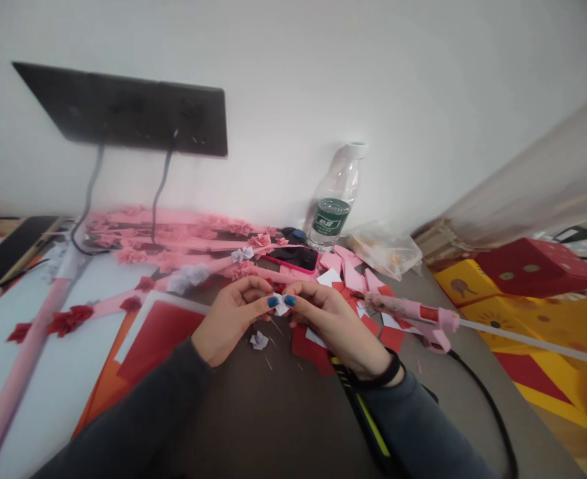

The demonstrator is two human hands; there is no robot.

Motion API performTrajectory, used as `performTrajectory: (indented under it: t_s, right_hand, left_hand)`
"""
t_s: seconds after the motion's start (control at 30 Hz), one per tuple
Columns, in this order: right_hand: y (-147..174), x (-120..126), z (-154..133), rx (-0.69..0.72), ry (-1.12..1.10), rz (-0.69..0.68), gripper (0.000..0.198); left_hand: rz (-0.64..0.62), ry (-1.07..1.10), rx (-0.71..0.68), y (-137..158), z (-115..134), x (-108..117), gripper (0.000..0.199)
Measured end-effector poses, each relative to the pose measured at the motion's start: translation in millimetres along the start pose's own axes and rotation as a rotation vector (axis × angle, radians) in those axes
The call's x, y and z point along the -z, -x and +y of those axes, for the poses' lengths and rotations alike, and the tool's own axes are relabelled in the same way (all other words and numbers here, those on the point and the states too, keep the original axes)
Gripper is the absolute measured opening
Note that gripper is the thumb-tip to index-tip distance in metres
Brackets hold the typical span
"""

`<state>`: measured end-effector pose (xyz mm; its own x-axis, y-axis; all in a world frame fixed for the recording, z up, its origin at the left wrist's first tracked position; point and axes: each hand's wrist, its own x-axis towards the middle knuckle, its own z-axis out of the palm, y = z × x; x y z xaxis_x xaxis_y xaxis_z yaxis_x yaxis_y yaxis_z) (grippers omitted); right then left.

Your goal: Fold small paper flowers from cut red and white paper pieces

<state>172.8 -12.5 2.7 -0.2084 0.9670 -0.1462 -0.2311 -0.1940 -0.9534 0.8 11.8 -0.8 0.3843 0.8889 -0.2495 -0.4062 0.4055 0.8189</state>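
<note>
Between my fingertips, over the middle of the table, is a small folded white paper flower (pixel 281 307). My left hand (pixel 236 313) pinches one side of it with thumb and fingers. On the other side my right hand (pixel 326 318) pinches it too, the two thumbs almost meeting. Just below lies a second white paper flower (pixel 259 340) on the table. To the right of my right hand is a pink glue gun (pixel 413 314) with a white glue stick out of its back. Red paper pieces (pixel 316 352) lie under my right hand.
A water bottle (pixel 332 206) stands against the wall, near a phone (pixel 293 258) and a clear plastic bag (pixel 386 249). Pink stems with paper flowers (pixel 174 233) lie at the back left. Red sheets (pixel 161 339) are left of my arm, a cutter (pixel 361 412) beside my right forearm, yellow boxes (pixel 538 319) far right.
</note>
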Motion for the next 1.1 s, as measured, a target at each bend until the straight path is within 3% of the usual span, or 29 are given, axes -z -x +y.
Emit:
performTrajectory:
  t_s: [0.37, 0.73, 1.1]
  right_hand:
    - [0.2, -1.3, -0.1, 0.002, -0.028, 0.057, 0.026]
    - [3.1, -7.9, -5.7, -0.143, -0.267, -0.040, 0.030]
    - [0.1, -9.0, -1.6, -0.084, -0.281, 0.024, 0.030]
  left_hand:
    - [-0.044, 0.045, 0.021, 2.9, 1.5, -2.2, 0.028]
    - [-0.072, 0.063, 0.011, 2.3, -2.0, 0.2, 0.027]
    - [-0.039, -0.322, -0.357, 5.3, -0.8, 3.3, 0.013]
